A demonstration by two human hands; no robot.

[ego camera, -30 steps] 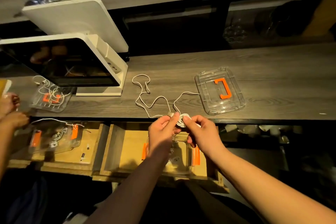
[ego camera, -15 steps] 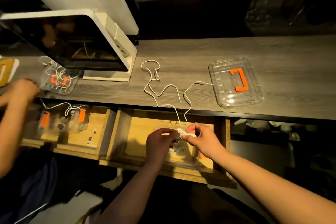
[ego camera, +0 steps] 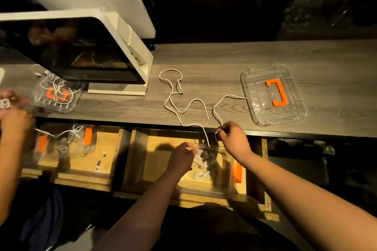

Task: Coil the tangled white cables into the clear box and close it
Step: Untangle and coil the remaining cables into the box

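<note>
The left hand (ego camera: 183, 156) is pressing coiled cable (ego camera: 202, 161) down in the clear box (ego camera: 224, 187) in the drawer, the right hand (ego camera: 232, 136) is pinching the loose cable (ego camera: 183, 108) at the table (ego camera: 224, 57) edge — a hard tug risks snagging its loops, undoing the coil — while the lid (ego camera: 273, 93) is lying farther right.

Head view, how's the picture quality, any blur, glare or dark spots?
Head view: warm, dim light; the counter bows from the wide lens. The left hand throws a shadow in the drawer; the box and cable near it look smeared. The lid shows faint glints.
</note>
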